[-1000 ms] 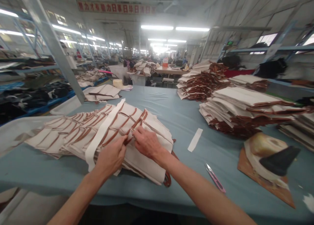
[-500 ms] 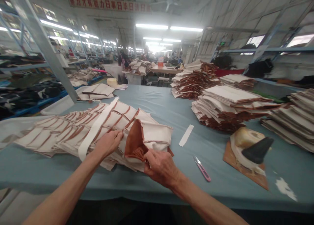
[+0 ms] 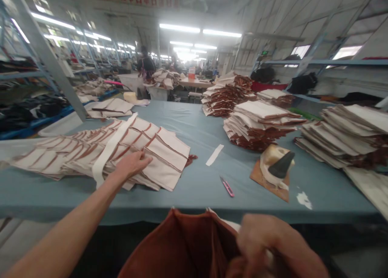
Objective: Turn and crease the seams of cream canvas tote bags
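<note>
My left hand (image 3: 135,164) lies on the fanned-out pile of cream fabric pieces with brown edges (image 3: 165,164), its fingers resting across the top pieces. Close to my body, below the table's front edge, my right hand (image 3: 273,241) is closed on an open cream fabric pouch with brown lining (image 3: 182,241). The pouch's mouth faces me, showing folds of the lining; its lower part is out of frame. A long white strip (image 3: 113,144) runs over the pile beside my left wrist.
Pink-handled thread snips (image 3: 227,187) and a short white strip (image 3: 215,155) lie mid-table. To their right, a yellowish block with a dark cone (image 3: 277,166) sits on a brown board. Stacks of fabric pieces (image 3: 260,124) stand at right. A metal post (image 3: 54,55) rises at left.
My right hand has pulled the brown-lined pouch off the pile, toward my body and to the right. My left hand has stayed on the pile. The view has shifted slightly.
</note>
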Motion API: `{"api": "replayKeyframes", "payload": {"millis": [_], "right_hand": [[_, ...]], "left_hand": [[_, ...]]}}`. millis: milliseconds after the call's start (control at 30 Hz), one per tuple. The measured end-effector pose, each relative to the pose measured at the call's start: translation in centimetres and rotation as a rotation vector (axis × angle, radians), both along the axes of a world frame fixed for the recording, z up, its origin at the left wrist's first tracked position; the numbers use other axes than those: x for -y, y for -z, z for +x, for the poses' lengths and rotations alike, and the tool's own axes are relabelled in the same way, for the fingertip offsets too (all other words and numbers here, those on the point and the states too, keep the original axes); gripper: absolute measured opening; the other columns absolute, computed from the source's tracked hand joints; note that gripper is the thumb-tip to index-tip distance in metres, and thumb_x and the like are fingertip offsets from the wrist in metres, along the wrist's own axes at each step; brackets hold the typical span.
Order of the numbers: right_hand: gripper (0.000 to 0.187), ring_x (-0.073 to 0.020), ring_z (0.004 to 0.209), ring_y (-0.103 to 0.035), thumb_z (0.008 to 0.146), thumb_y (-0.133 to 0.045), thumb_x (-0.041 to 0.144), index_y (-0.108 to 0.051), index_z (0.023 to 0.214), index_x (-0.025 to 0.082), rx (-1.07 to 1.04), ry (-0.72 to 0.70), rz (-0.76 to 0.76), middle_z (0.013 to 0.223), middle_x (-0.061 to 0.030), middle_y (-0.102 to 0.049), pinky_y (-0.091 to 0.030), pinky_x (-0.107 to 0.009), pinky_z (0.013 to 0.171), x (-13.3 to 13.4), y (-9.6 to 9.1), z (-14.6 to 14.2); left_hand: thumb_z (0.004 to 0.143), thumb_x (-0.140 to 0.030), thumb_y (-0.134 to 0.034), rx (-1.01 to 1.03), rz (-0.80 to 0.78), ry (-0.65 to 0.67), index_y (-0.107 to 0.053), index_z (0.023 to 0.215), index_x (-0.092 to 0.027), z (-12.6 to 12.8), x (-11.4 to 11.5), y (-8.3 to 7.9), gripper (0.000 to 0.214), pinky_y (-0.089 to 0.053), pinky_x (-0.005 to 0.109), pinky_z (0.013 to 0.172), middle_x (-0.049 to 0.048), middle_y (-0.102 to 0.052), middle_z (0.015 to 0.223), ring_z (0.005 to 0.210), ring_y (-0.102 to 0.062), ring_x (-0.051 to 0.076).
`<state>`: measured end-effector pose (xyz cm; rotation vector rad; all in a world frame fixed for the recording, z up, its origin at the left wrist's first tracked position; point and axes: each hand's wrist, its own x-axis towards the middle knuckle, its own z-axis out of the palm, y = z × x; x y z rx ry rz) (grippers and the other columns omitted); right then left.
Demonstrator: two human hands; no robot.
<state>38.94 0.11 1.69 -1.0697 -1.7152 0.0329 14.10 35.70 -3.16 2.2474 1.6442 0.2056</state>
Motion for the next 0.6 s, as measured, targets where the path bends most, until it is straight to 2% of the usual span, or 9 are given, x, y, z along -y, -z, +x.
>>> {"api": "replayKeyframes", "payload": {"millis": [67,167,200,267,333,367,467,533,600], "right_hand": [[0.029,-0.0186,0.063,-0.065,0.081,-0.059,0.003,-0.062,0.094,0.028,0.039,0.062,-0.103,0.074,0.0004,-0.069,-0.053,-0.032,0.065,-0.5,0.6,-1.5],[0.023,-0.0206,0.079,-0.069,0.073,-0.055,0.004,-0.059,0.080,0.026,-0.028,-0.064,-0.201,0.077,0.0000,-0.068,-0.056,-0.033,0.078,-2.0,2.7,-3.7],[0.021,-0.0215,0.085,-0.070,0.073,-0.055,0.005,-0.059,0.079,0.025,-0.093,-0.136,-0.241,0.080,-0.0009,-0.069,-0.057,-0.035,0.084,-2.3,3.5,-4.2],[0.014,-0.0207,0.085,-0.068,0.076,-0.057,0.011,-0.059,0.078,0.024,-0.289,-0.312,-0.389,0.083,-0.0014,-0.068,-0.056,-0.034,0.084,-2.7,5.1,-5.0],[0.006,-0.0185,0.078,-0.061,0.077,-0.063,0.020,-0.060,0.080,0.024,-0.502,-0.456,-0.561,0.082,-0.0007,-0.065,-0.052,-0.030,0.074,-2.9,6.6,-5.5],[0.007,-0.0179,0.077,-0.058,0.077,-0.065,0.024,-0.060,0.081,0.024,-0.580,-0.493,-0.626,0.082,-0.0005,-0.064,-0.050,-0.029,0.071,-3.0,7.4,-5.8],[0.018,-0.0178,0.074,-0.055,0.078,-0.068,0.036,-0.056,0.083,0.024,-0.682,-0.520,-0.696,0.079,-0.0001,-0.061,-0.049,-0.029,0.069,-3.7,9.4,-6.6],[0.023,-0.0171,0.068,-0.053,0.080,-0.065,0.042,-0.051,0.083,0.025,-0.711,-0.526,-0.721,0.075,0.0010,-0.058,-0.049,-0.029,0.066,-4.1,10.5,-7.3],[0.023,-0.0160,0.064,-0.050,0.079,-0.064,0.044,-0.049,0.083,0.025,-0.724,-0.532,-0.755,0.073,0.0020,-0.057,-0.047,-0.028,0.063,-4.5,11.3,-7.9]], "left_hand": [[0.108,-0.040,-0.077,0.033,-0.032,0.010,-0.070,0.143,-0.019,0.2,1.4,-0.7,0.041,-0.066,0.055,0.105,0.0129,-0.072,0.146,0.125,-0.074,0.032],[0.109,-0.044,-0.075,0.135,-0.079,0.048,-0.068,0.147,-0.020,-0.4,5.9,-1.6,0.046,-0.061,0.060,0.113,0.0142,-0.069,0.153,0.133,-0.071,0.034],[0.111,-0.048,-0.069,0.184,-0.103,0.083,-0.068,0.148,-0.019,-0.9,8.3,-1.8,0.046,-0.058,0.059,0.116,0.0146,-0.070,0.153,0.136,-0.070,0.035],[0.118,-0.057,-0.042,0.284,-0.214,0.205,-0.077,0.138,-0.021,-2.2,14.0,-1.8,0.055,-0.058,0.047,0.114,0.0103,-0.081,0.137,0.126,-0.075,0.031],[0.114,-0.073,-0.022,0.367,-0.355,0.327,-0.087,0.109,-0.023,-3.9,19.7,-1.1,0.082,-0.064,0.038,0.095,0.0070,-0.087,0.107,0.101,-0.080,0.029],[0.113,-0.076,-0.015,0.427,-0.441,0.383,-0.087,0.099,-0.024,-4.8,22.2,-0.6,0.090,-0.064,0.036,0.092,0.0063,-0.087,0.101,0.097,-0.079,0.027],[0.111,-0.079,-0.030,0.821,-0.639,0.297,-0.084,0.093,-0.022,-7.4,26.9,0.8,0.081,-0.062,0.037,0.091,0.0084,-0.084,0.094,0.095,-0.075,0.029],[0.107,-0.072,-0.052,0.963,-0.692,0.276,-0.084,0.095,-0.020,-8.7,27.9,0.8,0.062,-0.061,0.037,0.092,0.0095,-0.085,0.099,0.099,-0.074,0.030],[0.099,-0.061,-0.070,0.980,-0.696,0.301,-0.083,0.093,-0.020,-9.3,28.2,0.0,0.044,-0.060,0.034,0.090,0.0080,-0.084,0.100,0.096,-0.073,0.029]]}}
